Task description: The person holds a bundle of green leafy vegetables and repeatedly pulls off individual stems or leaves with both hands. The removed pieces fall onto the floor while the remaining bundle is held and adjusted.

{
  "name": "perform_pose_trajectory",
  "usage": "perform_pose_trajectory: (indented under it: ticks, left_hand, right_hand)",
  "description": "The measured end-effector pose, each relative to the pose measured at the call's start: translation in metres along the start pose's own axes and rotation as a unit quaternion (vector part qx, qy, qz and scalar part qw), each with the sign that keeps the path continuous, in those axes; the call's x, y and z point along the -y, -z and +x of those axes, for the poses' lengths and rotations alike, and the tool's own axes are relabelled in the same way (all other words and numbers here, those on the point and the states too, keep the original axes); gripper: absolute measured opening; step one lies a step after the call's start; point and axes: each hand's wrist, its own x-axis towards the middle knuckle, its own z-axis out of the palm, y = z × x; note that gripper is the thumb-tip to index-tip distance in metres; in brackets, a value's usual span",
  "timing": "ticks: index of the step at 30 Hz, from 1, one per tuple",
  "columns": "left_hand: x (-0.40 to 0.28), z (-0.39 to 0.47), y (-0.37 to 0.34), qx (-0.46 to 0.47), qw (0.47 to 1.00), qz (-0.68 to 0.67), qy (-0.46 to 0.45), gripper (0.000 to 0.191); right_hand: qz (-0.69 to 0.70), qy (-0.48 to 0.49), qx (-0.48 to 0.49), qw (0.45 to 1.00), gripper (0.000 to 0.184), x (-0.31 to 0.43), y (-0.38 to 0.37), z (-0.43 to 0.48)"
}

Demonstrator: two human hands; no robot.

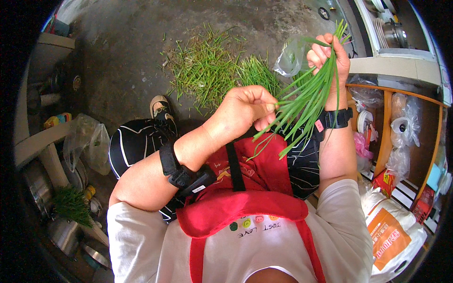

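Observation:
A bunch of long green leaves, likely garlic chives (309, 97), hangs fanned out from my right hand (329, 56), whose fingers are closed round it near its narrow upper end. My left hand (247, 109) pinches a leaf at the left side of the bunch between thumb and forefinger. On the floor beyond my hands lies a loose heap of green and yellowish trimmings (205, 67). Beside it is a greener pile of chives (260, 74), partly hidden by my left hand. A clear plastic bag (292, 58) lies near my right hand, with greens around it.
Shelves with an orange-brown wooden frame (387, 123) hold bags and plates on the right. An orange and white bag (393, 233) stands below them. To the left are a rack rail (46, 139), a hanging clear bag (86, 143), metal pots (62, 235) and more greens (72, 207).

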Motion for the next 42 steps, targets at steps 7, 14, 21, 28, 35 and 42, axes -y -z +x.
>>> perform_pose_trajectory:
  ticks: [7,14,21,28,35,42]
  left_hand:
    - [0.002,-0.002,-0.008,-0.138,0.986,-0.05,-0.08,0.007]
    - [-0.003,0.004,0.002,-0.182,0.974,-0.065,-0.12,0.008]
    - [-0.015,-0.01,-0.007,-0.041,0.989,0.025,-0.142,0.012]
    - [-0.021,-0.018,-0.015,0.057,0.993,0.035,-0.097,0.01]
    - [-0.018,-0.022,-0.017,0.15,0.973,0.162,-0.065,0.011]
    - [-0.011,-0.017,-0.013,0.084,0.96,0.26,0.057,0.015]
  right_hand:
    - [0.014,0.038,-0.032,0.999,0.02,0.0,0.005,0.004]
    - [0.051,0.06,0.013,0.997,0.021,0.0,0.004,0.003]
    - [0.072,0.035,0.022,0.997,0.02,0.001,0.002,0.003]
    - [0.082,0.027,0.062,0.994,0.019,-0.001,-0.002,0.004]
    - [0.062,0.02,0.036,0.997,0.018,-0.004,-0.006,0.006]
    - [0.047,0.024,0.034,0.998,0.02,-0.006,-0.005,0.006]
